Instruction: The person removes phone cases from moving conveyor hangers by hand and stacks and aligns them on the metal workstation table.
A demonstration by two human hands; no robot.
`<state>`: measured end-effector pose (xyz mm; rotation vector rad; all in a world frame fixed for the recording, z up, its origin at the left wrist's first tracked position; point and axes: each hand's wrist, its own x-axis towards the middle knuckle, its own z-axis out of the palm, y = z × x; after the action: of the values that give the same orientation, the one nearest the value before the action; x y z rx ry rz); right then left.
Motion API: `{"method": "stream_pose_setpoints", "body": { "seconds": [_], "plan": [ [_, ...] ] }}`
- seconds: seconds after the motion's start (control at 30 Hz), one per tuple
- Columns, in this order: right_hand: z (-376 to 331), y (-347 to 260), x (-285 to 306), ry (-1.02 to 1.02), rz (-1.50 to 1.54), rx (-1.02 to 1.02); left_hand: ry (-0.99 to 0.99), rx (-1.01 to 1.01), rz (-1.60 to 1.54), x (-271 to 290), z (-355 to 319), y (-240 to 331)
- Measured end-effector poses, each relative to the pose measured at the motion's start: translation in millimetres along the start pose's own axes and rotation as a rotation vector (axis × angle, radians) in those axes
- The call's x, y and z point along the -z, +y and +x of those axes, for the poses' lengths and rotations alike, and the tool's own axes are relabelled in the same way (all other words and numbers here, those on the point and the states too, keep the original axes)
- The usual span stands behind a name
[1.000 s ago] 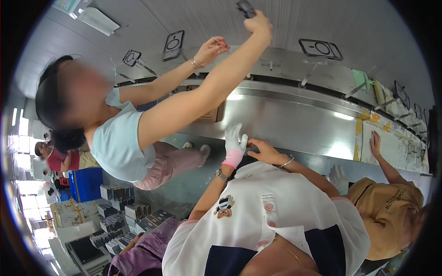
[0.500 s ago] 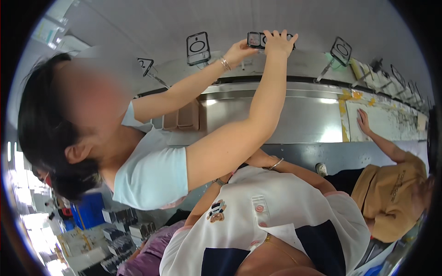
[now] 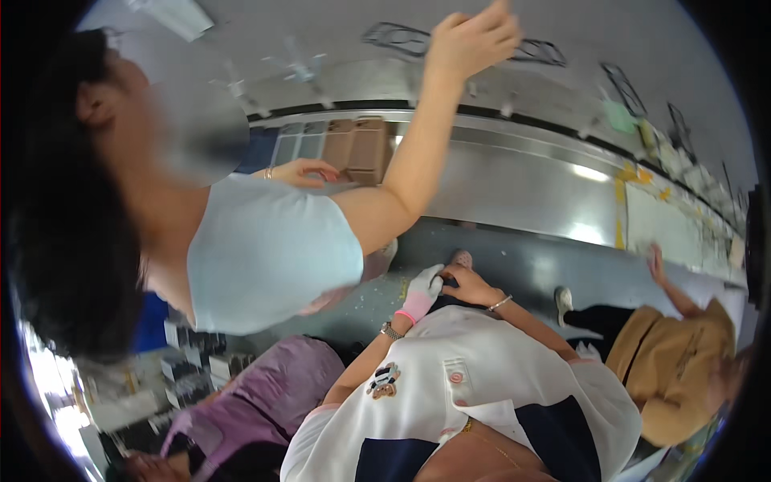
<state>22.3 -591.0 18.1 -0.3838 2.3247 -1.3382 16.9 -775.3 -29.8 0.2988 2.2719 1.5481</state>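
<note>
In front of my torso, my left hand (image 3: 422, 294) wears a white glove with a pink cuff, its fingers stretched toward the right. My bare right hand (image 3: 472, 287) meets the glove's fingertips, with its fingers bent in and seemingly pinching them. Exact finger contact is small and blurred. A watch (image 3: 391, 330) sits on my left wrist and a bracelet (image 3: 499, 303) on my right. Both hands are low over the floor, apart from the metal bench.
A co-worker's arm (image 3: 409, 185) crosses at left, one hand raised by blurred black-framed phone cases (image 3: 538, 51), the other near brown phone cases (image 3: 368, 153). A metal bench (image 3: 514, 181) spans ahead. Another person in a tan shirt (image 3: 683, 361) is at right; one in purple (image 3: 265, 394), lower left.
My hands, mostly hidden behind the co-worker's arm before, now show. The co-worker lowered one hand from the phone case toward the brown cases; the other rose. The view has shifted.
</note>
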Motion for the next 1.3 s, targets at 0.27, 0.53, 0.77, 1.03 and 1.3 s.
{"method": "stream_pose_setpoints", "body": {
  "seconds": [0.27,0.53,0.77,1.03,1.3],
  "plan": [
    [30,-19,-20,-0.071,-0.192,0.2,0.239,0.006,0.114,23,-26,-3],
    [76,6,26,-0.243,-0.167,0.212,0.203,0.012,0.177,21,28,11],
    [133,18,86,-0.279,-0.258,0.35,0.258,0.07,0.161,27,84,32],
    [172,48,97,-0.258,-0.281,0.288,0.312,0.317,0.103,46,87,28],
    [232,88,68,0.109,-0.085,0.069,0.2,0.341,0.082,104,109,20]
  ]
}}
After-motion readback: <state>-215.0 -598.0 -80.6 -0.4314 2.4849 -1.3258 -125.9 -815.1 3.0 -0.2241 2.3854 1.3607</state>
